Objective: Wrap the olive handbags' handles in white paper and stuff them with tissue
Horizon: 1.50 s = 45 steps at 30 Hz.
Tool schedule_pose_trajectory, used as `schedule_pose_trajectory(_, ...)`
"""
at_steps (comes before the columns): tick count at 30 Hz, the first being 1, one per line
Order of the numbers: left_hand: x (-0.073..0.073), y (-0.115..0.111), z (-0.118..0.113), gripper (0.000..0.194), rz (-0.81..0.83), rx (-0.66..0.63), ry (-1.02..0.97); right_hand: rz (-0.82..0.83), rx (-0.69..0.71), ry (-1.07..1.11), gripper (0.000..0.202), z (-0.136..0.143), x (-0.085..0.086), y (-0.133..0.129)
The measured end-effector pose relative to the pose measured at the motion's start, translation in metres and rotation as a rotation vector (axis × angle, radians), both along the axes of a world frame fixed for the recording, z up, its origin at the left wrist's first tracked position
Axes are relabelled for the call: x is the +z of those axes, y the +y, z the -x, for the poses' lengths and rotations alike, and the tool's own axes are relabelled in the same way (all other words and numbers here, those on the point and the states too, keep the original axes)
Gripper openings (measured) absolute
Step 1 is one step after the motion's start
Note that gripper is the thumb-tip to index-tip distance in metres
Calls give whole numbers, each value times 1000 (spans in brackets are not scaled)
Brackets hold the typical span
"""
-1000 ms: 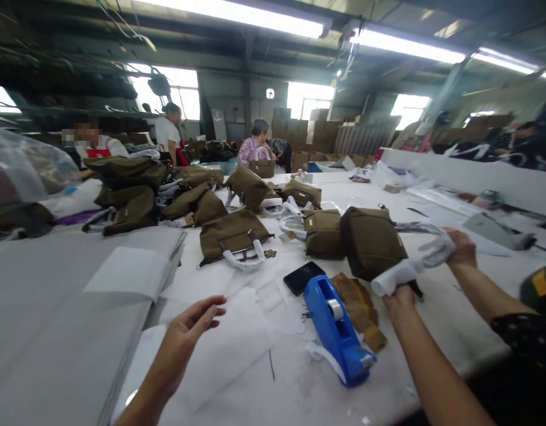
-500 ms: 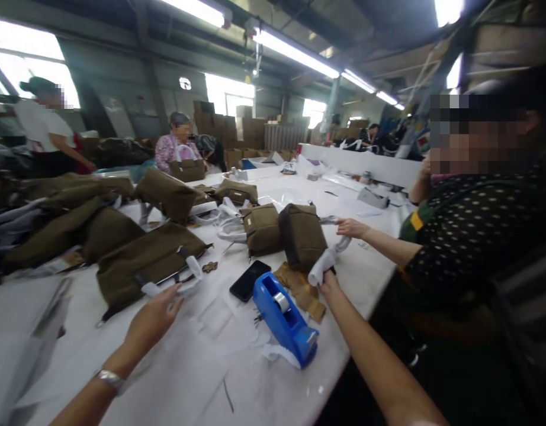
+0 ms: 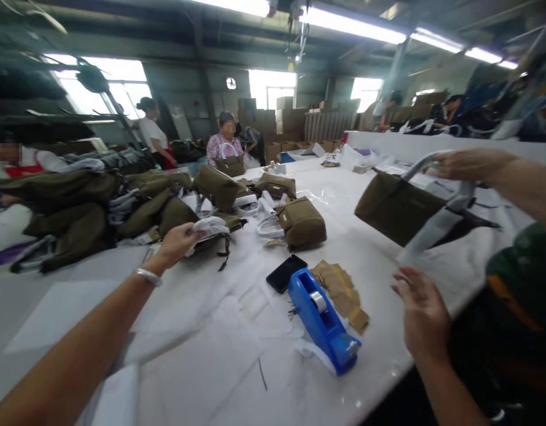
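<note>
My left hand (image 3: pixel 179 244) is closed around the white-wrapped handle (image 3: pixel 211 226) of an olive handbag (image 3: pixel 232 221), which lies on the table beyond it with a dark strap hanging down. My right hand (image 3: pixel 424 313) is near the table's right edge, fingers loosely bent and apart, with nothing seen in it. Just above it, another olive handbag (image 3: pixel 395 207) with wrapped handles hangs from a co-worker's hand (image 3: pixel 468 164). Between my hands are a blue tape dispenser (image 3: pixel 324 322), a black phone (image 3: pixel 286 273) and brown paper pieces (image 3: pixel 341 290).
An olive handbag (image 3: pixel 302 223) stands mid-table, and a heap of olive bags (image 3: pixel 73 207) fills the left side. White paper sheets (image 3: pixel 55 313) lie on the near left. Across the table, a person in a floral top (image 3: pixel 215 151) handles a bag. A white partition (image 3: pixel 388 145) stands at the back right.
The co-worker's hand has lifted the dark-sided bag off the table to the right, and my right hand has come away from its handle. My left hand has closed on a bag's handle. The view has turned left.
</note>
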<state>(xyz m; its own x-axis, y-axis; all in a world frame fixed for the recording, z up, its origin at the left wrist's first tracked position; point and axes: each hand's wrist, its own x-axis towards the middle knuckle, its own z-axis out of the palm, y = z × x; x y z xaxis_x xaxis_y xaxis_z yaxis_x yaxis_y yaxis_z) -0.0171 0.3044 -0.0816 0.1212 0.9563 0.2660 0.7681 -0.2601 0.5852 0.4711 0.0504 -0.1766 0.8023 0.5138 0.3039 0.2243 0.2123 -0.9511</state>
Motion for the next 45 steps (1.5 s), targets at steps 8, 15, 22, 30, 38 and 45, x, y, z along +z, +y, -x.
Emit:
schedule_pose_trajectory(8,125,-41,14,61,-120,-73,-189,23,460,-632,23,120,52,2)
schedule_pose_trajectory(15,143,-148,-18,48,223,-306,-431,-262,747,-821,48,207,90,31)
schedule_pose_trajectory(22,100,-187,-19,49,376,-295,-437,-62,886,-623,38,232,73,8)
schedule_pose_trajectory(30,80,-150,10,48,272,-25,-614,-230,1434,-923,39,212,89,-43)
schedule_pose_trajectory(38,81,-158,-5,46,235,-112,-580,50,1044,-1478,16,249,79,-18)
schedule_pose_trajectory(45,95,-172,10,43,170,-84,-401,-341,1258,-1336,24,222,113,-64)
